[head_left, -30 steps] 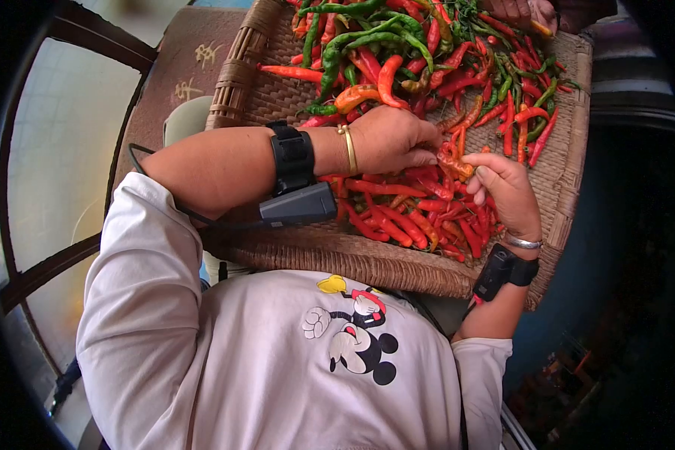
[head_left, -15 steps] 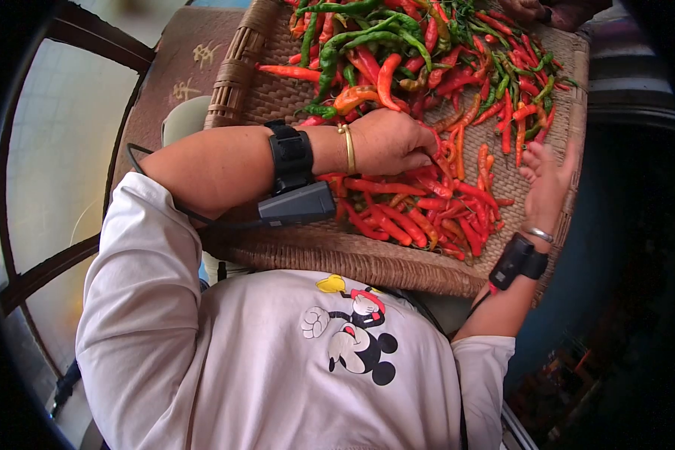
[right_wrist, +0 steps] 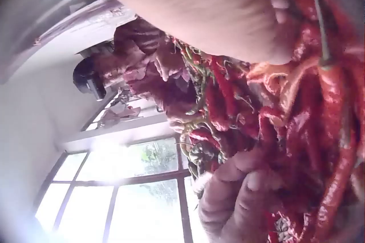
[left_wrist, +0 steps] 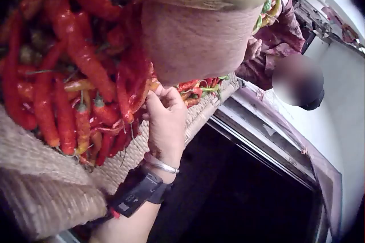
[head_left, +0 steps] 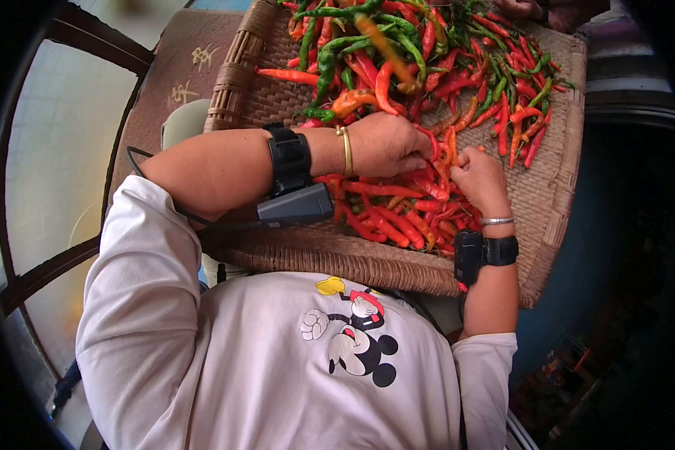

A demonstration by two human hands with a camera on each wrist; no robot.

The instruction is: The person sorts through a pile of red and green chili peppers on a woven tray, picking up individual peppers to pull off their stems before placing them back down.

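Observation:
My left hand [head_left: 386, 142] curls round red peppers [head_left: 427, 139] above the near pile [head_left: 386, 217]; its palm side is hidden. Close by on the right, my right hand [head_left: 481, 180] has its fingertips pinched on an orange pepper [head_left: 453, 142] beside the left hand's bunch. The left wrist view shows the right hand [left_wrist: 165, 123] with thumb and finger together at a pepper. In the right wrist view the left hand's curled fingers [right_wrist: 228, 197] lie against red peppers. A blurred orange pepper [head_left: 386, 49] appears over the far pile of green and red peppers [head_left: 352, 37].
The woven basket [head_left: 532, 225] spans the space before my torso, its thick rim [head_left: 337, 259] nearest me. At the far right edge another person's hand [head_left: 519, 7] shows. A reddish-brown board [head_left: 191, 56] and framed panes [head_left: 75, 150] stand left.
My right hand moved away to the right from the left hand, opened, then came back and closed at the bunch. The blurred orange pepper has appeared over the far pile. My left hand stays nearly still.

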